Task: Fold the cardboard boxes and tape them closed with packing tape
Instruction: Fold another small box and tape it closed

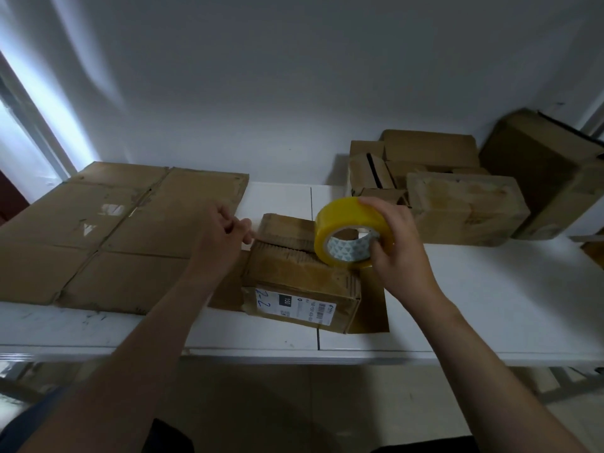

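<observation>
One small cardboard box (pixel 294 276) sits at the middle of the white table (pixel 474 305), its top flaps folded down. One white shipping label (pixel 294 305) with a barcode and blue handwriting faces the near side. The box rests partly on one flat brown cardboard piece (pixel 372 308), which shows at its 4 o'clock.

One packing tape roll (pixel 340 217), yellow with a patterned core, stands on edge on the box top at the box's 1 o'clock corner. The right hand (pixel 397 253) grips it, with fingers over the rim and the thumb tucked into the core.

The left hand (pixel 219 237) is at the box's 10 o'clock, just beside the far left corner. Its fingers are curled and the thumb meets the forefinger. Whether it pinches a tape end or nothing at all cannot be told.

At the box's 9 o'clock lies one large flattened carton (pixel 114 230), creased into panels, reaching to the table's left edge. At 2 o'clock is a huddle of assembled brown boxes (pixel 457 207), at least four, packed touching one another; the exact count is unclear. Just right of them, at about 2 o'clock and further out, stands one bigger carton (pixel 549 178), tilted.
</observation>
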A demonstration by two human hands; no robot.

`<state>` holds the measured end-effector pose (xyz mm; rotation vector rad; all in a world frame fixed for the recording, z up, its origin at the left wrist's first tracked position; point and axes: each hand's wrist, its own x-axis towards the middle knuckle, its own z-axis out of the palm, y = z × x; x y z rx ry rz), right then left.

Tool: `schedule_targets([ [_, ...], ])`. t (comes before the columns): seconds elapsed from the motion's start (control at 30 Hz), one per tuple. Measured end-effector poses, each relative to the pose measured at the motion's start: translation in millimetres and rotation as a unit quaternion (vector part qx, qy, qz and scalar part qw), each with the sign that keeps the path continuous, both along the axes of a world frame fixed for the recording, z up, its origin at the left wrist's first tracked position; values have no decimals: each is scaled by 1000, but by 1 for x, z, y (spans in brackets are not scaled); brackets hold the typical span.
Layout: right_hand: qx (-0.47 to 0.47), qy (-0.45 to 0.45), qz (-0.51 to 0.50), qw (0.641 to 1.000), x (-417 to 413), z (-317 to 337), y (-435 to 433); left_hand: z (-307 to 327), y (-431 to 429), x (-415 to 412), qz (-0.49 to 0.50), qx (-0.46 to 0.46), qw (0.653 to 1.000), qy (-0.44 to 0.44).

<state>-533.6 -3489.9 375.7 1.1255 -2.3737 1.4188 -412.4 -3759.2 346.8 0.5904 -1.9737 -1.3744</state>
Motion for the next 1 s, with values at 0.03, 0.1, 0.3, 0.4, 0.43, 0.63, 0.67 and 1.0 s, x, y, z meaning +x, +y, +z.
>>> schedule_targets([
  [0.03, 10, 6, -6, 1000, 1, 2, -1, 2, -4, 4, 12, 0, 1000, 5],
  [0.1, 42, 27, -21, 999, 0, 5, -2, 5, -12, 11, 39, 6, 999, 9],
  [0.3, 121, 80, -30, 989, 19, 15, -16, -6, -24, 25, 47, 4, 999, -22],
  [0.4, 140, 85, -44, 986, 22, 19, -19, -17, -27, 30, 33, 6, 998, -45],
  [0.43, 145, 86, -48, 985, 22, 19, -19, -22, -28, 30, 33, 10, 998, -54],
  [0.63, 169, 100, -64, 978, 26, 21, -22, -27, -15, 28, 31, 10, 997, -77],
  [0.67, 173, 100, -65, 978, 27, 21, -22, -27, -16, 26, 36, 8, 996, -76],
  [1.0, 186, 128, -82, 971, 33, 20, -28, -34, -32, 17, 34, 10, 996, -76],
])
